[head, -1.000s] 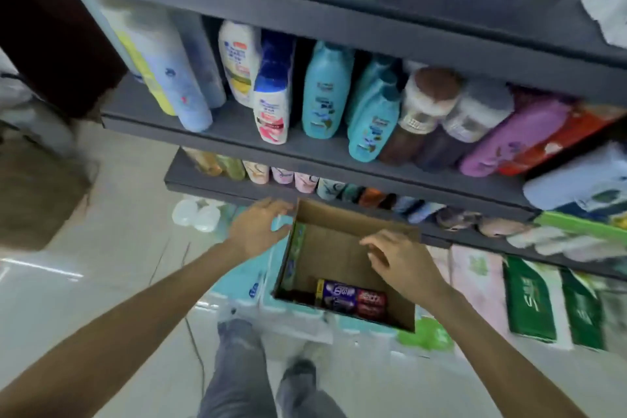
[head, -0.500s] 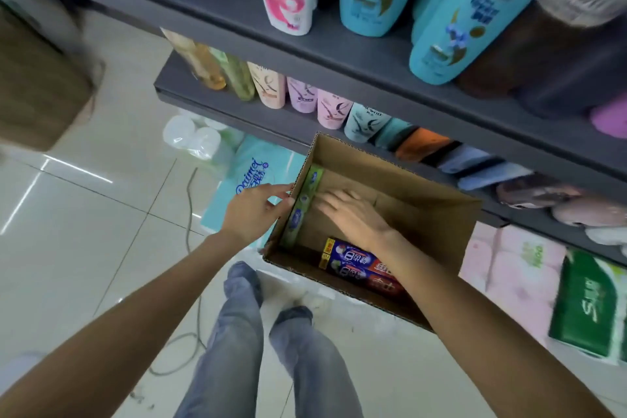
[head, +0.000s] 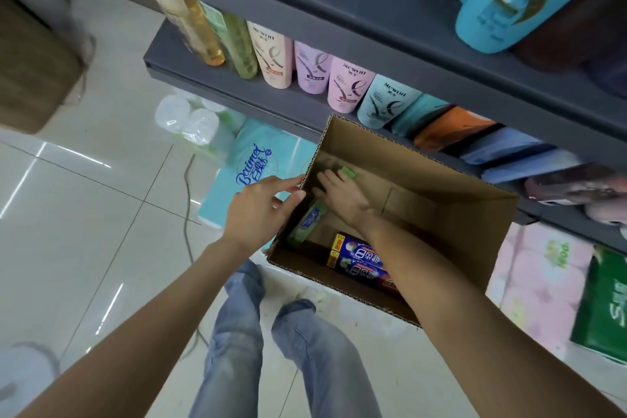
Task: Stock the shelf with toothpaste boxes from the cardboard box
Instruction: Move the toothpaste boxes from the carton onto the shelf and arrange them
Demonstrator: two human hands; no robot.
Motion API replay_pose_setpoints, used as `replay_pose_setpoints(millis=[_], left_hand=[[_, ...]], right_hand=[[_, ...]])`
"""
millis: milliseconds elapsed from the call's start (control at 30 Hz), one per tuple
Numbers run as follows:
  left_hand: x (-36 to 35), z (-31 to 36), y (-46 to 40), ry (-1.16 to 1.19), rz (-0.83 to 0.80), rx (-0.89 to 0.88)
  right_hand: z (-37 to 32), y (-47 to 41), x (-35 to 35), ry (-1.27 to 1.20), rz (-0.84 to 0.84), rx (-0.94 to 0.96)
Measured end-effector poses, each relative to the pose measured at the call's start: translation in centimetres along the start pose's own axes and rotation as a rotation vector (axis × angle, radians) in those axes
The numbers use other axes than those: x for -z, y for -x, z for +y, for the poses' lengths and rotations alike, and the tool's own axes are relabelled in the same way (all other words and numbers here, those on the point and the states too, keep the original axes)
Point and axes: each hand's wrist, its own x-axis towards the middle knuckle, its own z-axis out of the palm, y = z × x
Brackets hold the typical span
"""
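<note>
An open cardboard box (head: 458,214) stands below the grey shelf (head: 258,102). My left hand (head: 261,210) holds the box's left wall at its rim, thumb inside. My right hand (head: 342,193) reaches down into the box, fingers closing around a green toothpaste box (head: 310,219) that leans against the left wall; its green end shows above my fingers. Two blue and red toothpaste boxes (head: 359,263) lie on the box's floor near the front wall, partly hidden by my right forearm.
Tubes and bottles fill the grey shelf above the box. Blue tissue packs (head: 244,173) and wrapped rolls (head: 188,119) lie on the tiled floor to the left; pink and green paper packs (head: 556,292) to the right. My legs (head: 271,349) stand below. A cable (head: 186,200) crosses the floor.
The view has tilted down and closer. My right hand has gone deeper into the box, over to the green toothpaste box at the left wall. My left hand stays on the box's rim.
</note>
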Motion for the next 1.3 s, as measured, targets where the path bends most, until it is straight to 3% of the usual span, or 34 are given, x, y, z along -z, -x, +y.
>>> replay_pose_setpoints(millis=[133,233,300,400,467,600,700,833,933,1033,1200,1300], left_hand=[[0.5,0.5,-0.6,-0.17,-0.022,0.019],[0.3,0.9,-0.2,-0.287,0.001,-0.036],[0.9,2.3,0.7,-0.177,0.069,-0.14],[3.5,6.1,2.8,0.053,-0.133,-0.279],[5.7,8.9,4.3,-0.012,-0.285,-0.365],[9.2,13.9,6.3,-0.207,-0.232,-0.517],[11.6,16.2,7.3,0.005,-0.292,-0.428],[14.2,17.4,8.2,0.416,-0.339,-0.237],[15.3,17.9,8.6,0.496,-0.263,-0.206],[15.7,19.4,9.5,0.549,-0.162,-0.233],[18.0,22.4,12.1,0.452,-0.051,-0.507],[21.6,23.2,11.3,0.414,0.165,-0.674]], right_hand=[[1.2,1.1,0.2,0.018,0.168,0.063],[1.7,5.8,3.5,-0.09,0.312,-0.062],[2.4,10.0,7.2,-0.177,0.399,-0.176],[3.7,16.3,14.0,-0.255,0.47,-0.215],[4.8,19.6,18.2,-0.306,0.495,-0.242],[6.7,23.5,23.7,-0.352,0.602,-0.283],[6.2,25.3,27.0,-0.507,0.848,-0.443],[3.6,26.1,29.1,-0.974,1.057,-0.65],[2.1,25.6,30.7,-1.308,0.934,-0.609],[0.5,24.7,32.4,-1.324,0.684,-0.492],[2.0,26.0,35.2,-1.399,0.805,-0.448],[5.3,29.4,37.8,-1.77,0.673,-0.254]])
